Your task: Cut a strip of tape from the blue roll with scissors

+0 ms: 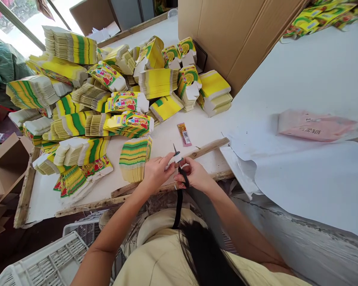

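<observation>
Close to the table's front edge, my left hand point(158, 171) and my right hand point(197, 174) meet over a small pointed tool point(183, 174). It has a thin dark tip pointing away from me, a white part in the middle and a black handle; its exact kind is unclear. My right fingers are closed around the black handle. The left thumb and fingers pinch beside the white part. Just beyond the tip lies a small orange-and-pink packet point(184, 134). Left of my left hand stands a stack of green-and-yellow striped flat cartons point(134, 159).
Stacks of folded yellow cartons point(77, 125) crowd the table's left half. A wooden strip point(209, 147) lies along the front. A large cardboard box point(226, 35) stands behind, and a pink soft pack point(316, 126) is at right. A white crate point(47, 262) sits below left.
</observation>
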Demonstrator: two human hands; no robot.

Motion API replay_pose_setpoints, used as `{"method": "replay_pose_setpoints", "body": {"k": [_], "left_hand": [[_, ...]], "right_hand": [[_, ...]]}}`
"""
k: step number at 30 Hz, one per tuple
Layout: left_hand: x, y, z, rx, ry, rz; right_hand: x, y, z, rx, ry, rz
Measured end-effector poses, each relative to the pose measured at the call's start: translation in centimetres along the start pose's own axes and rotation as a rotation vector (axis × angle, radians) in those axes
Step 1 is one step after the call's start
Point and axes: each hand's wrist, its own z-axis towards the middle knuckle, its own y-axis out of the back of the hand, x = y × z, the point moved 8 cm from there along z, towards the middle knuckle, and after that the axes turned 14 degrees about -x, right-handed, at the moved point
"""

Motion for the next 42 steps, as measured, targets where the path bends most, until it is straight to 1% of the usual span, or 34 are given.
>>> {"method": "replay_pose_setpoints", "body": {"k": [3, 4, 5, 7, 8, 9, 10, 11, 13, 15, 16, 17, 18, 20, 23, 25, 27, 29, 30, 31, 34, 35, 36, 37, 39, 40, 42], "left_hand": [[0.0, 0.2, 0.7, -0.006, 0.019, -0.032], [-0.1, 0.4, 0.9, -0.015, 0.018, -0.051], [-0.2, 0.6, 1.1, -0.024, 0.019, -0.067], [-0.2, 0.7, 1.3, -0.028, 0.032, -0.090], [-0.2, 0.6, 1.3, -0.027, 0.050, -0.104], [-0.1, 0.5, 1.4, -0.016, 0.077, -0.134], [0.0, 0.2, 1.3, 0.013, 0.123, -0.189], [0.3, -0.2, 1.3, 0.061, 0.194, -0.269], [1.0, -1.1, 1.0, 0.183, 0.413, -0.489], [1.8, -1.8, 0.5, 0.288, 0.673, -0.685], [2.1, -1.9, 0.3, 0.321, 0.775, -0.734], [2.4, -1.9, 0.2, 0.344, 0.843, -0.748], [2.7, -1.8, 0.2, 0.364, 0.875, -0.727], [3.0, -1.3, 0.5, 0.389, 0.843, -0.616], [3.0, -0.3, 1.0, 0.364, 0.724, -0.438], [2.7, 0.4, 1.2, 0.303, 0.642, -0.358], [2.2, 1.0, 1.5, 0.216, 0.544, -0.297], [1.5, 1.5, 1.9, 0.124, 0.435, -0.237], [1.1, 1.7, 2.1, 0.082, 0.385, -0.205], [0.7, 1.9, 2.3, 0.043, 0.343, -0.179], [-0.3, 2.4, 3.1, -0.048, 0.251, -0.166], [-0.7, 2.5, 3.4, -0.067, 0.231, -0.178], [-1.0, 2.6, 3.7, -0.082, 0.218, -0.190], [-1.3, 2.7, 3.9, -0.088, 0.210, -0.197], [-1.6, 2.7, 4.3, -0.084, 0.206, -0.184], [-1.6, 2.6, 4.3, -0.077, 0.202, -0.167], [-1.5, 2.3, 4.3, -0.063, 0.197, -0.131]], "right_hand": [[0.5, 0.0, -0.1, -0.024, 0.005, 0.049], [0.7, -0.1, -0.2, -0.001, 0.005, 0.061], [0.8, -0.3, -0.3, 0.050, 0.003, 0.073], [0.8, -0.7, -0.5, 0.180, -0.010, 0.080], [0.8, -0.6, -0.5, 0.213, -0.003, 0.066], [0.9, -0.2, -0.3, 0.202, 0.024, 0.030], [1.2, 0.4, -0.1, 0.151, 0.073, -0.027], [1.7, 1.1, 0.1, 0.072, 0.140, -0.103], [2.9, 2.0, 0.0, -0.086, 0.284, -0.291], [4.0, 2.1, -0.7, -0.201, 0.396, -0.499], [4.5, 1.9, -1.0, -0.242, 0.439, -0.604], [4.8, 1.6, -1.3, -0.273, 0.473, -0.706], [4.9, 1.2, -1.5, -0.294, 0.498, -0.797], [4.9, 0.6, -1.7, -0.300, 0.527, -0.901], [4.6, 0.0, -1.6, -0.254, 0.558, -0.850], [4.4, 0.0, -1.3, -0.212, 0.556, -0.749], [4.0, 0.3, -0.7, -0.196, 0.524, -0.632], [3.6, 0.7, 0.0, -0.229, 0.507, -0.544], [3.5, 1.0, 0.2, -0.283, 0.531, -0.529], [3.6, 1.4, 0.4, -0.363, 0.582, -0.538], [4.6, 2.4, -0.6, -0.691, 0.846, -0.642], [5.0, 2.5, -1.1, -0.770, 0.928, -0.666], [5.2, 2.6, -1.5, -0.822, 0.985, -0.675], [5.5, 2.7, -1.7, -0.846, 1.015, -0.673], [5.9, 3.1, -1.4, -0.821, 1.004, -0.648], [6.1, 3.2, -1.0, -0.773, 0.968, -0.628], [6.1, 3.3, 0.1, -0.610, 0.864, -0.563]]}}
